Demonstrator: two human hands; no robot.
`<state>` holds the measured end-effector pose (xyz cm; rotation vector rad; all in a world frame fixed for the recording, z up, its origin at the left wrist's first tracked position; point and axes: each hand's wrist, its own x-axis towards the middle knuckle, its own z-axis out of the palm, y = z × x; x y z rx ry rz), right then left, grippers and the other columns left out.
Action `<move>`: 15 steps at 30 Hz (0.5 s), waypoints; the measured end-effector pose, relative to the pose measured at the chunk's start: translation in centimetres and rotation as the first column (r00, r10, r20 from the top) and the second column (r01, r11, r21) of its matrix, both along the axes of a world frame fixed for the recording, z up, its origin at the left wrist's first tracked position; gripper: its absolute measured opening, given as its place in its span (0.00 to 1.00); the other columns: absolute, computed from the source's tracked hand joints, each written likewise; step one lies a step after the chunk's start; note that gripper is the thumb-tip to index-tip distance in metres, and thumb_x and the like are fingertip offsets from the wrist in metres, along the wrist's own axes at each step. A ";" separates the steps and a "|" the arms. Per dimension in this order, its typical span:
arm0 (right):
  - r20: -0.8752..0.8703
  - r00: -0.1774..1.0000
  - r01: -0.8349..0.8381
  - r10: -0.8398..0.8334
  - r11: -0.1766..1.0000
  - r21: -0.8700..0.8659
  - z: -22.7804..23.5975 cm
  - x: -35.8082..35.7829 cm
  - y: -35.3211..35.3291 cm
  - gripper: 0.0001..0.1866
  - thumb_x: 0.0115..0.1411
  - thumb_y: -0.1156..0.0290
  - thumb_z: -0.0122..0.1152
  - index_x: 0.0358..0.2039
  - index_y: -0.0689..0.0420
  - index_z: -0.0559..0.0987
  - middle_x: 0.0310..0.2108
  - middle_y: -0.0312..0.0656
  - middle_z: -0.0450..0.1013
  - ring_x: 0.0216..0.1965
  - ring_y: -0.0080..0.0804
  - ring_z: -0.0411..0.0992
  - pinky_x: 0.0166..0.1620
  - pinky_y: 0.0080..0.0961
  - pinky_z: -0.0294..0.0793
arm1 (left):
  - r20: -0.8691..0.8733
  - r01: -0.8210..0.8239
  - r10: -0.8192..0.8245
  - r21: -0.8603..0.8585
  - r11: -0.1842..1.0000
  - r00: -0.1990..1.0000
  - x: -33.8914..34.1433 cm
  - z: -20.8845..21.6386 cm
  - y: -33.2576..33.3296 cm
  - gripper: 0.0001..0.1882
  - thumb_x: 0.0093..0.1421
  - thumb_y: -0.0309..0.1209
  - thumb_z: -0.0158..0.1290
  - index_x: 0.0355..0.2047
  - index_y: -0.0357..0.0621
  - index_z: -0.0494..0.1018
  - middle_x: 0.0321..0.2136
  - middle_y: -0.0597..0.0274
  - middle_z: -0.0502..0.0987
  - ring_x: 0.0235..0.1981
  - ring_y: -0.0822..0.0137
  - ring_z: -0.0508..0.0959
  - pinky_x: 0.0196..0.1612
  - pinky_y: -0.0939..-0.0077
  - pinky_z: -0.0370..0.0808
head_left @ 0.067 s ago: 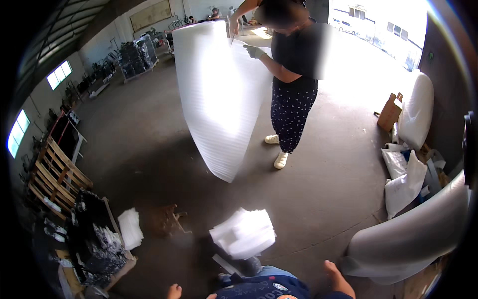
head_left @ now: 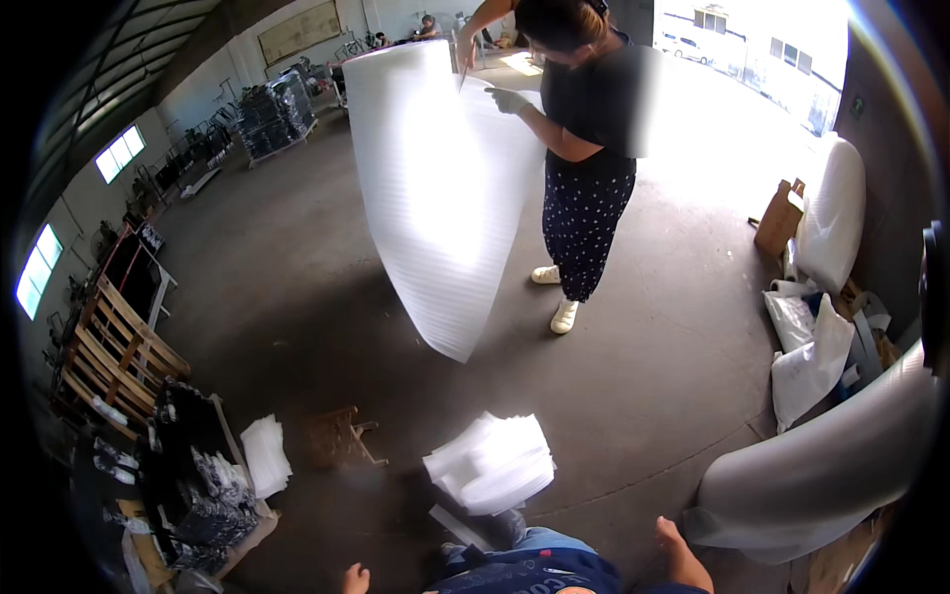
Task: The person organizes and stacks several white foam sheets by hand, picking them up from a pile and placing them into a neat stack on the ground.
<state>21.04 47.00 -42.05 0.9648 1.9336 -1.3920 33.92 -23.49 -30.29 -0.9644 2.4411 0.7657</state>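
At the lower edge my left hand (head_left: pixel 356 578) is partly in view, its fingers loosely bent and apart, with nothing seen in them. My right hand (head_left: pixel 670 535) hangs at my right side, relaxed and holding nothing visible. Nearest in front of me is a stack of white foam sheets (head_left: pixel 491 463), low by my feet. Further off, a person (head_left: pixel 584 148) in dark clothes stands beside a tall white foam roll (head_left: pixel 416 188). One of that person's gloved hands (head_left: pixel 508 101) rests at the loose sheet, and the other holds a thin tool against it.
Left stand a wooden pallet (head_left: pixel 114 351), dark wrapped goods (head_left: pixel 203 485), another white sheet pile (head_left: pixel 265 455) and a small brown stool (head_left: pixel 346 436). At right lie a large translucent roll (head_left: pixel 811 485), white bags (head_left: pixel 811 361) and a cardboard box (head_left: pixel 780 218).
The view has shifted slightly, and my two hands sit a little further right in it. The other person's head is bent a bit differently; the foam roll looks unchanged.
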 end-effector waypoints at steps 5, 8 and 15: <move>-0.242 0.928 0.201 -0.284 0.927 -0.317 8.0 -6.6 -6.9 0.22 0.63 0.57 0.47 0.54 0.55 0.68 0.44 0.39 0.71 0.41 0.26 0.69 0.42 0.29 0.68 | -0.432 0.092 0.094 0.391 0.916 0.897 -11.5 3.2 7.4 0.17 0.58 0.27 0.47 0.47 0.32 0.68 0.49 0.45 0.69 0.53 0.58 0.68 0.55 0.72 0.62; -0.353 0.935 -0.122 -0.032 0.905 -0.407 13.1 -10.7 -11.5 0.24 0.63 0.57 0.46 0.56 0.57 0.65 0.53 0.42 0.66 0.54 0.33 0.64 0.53 0.30 0.62 | -0.539 0.165 0.032 0.312 0.936 0.842 -13.7 5.9 7.8 0.17 0.57 0.25 0.45 0.47 0.32 0.69 0.49 0.45 0.69 0.53 0.56 0.68 0.55 0.70 0.62; -0.400 0.910 -0.272 0.111 0.887 -0.374 18.8 -12.1 -17.9 0.25 0.63 0.58 0.47 0.56 0.58 0.65 0.50 0.43 0.68 0.50 0.30 0.67 0.51 0.26 0.65 | -0.599 0.246 0.048 0.399 0.883 0.799 -14.9 5.4 8.4 0.15 0.57 0.22 0.44 0.46 0.32 0.69 0.48 0.48 0.71 0.52 0.59 0.70 0.54 0.71 0.64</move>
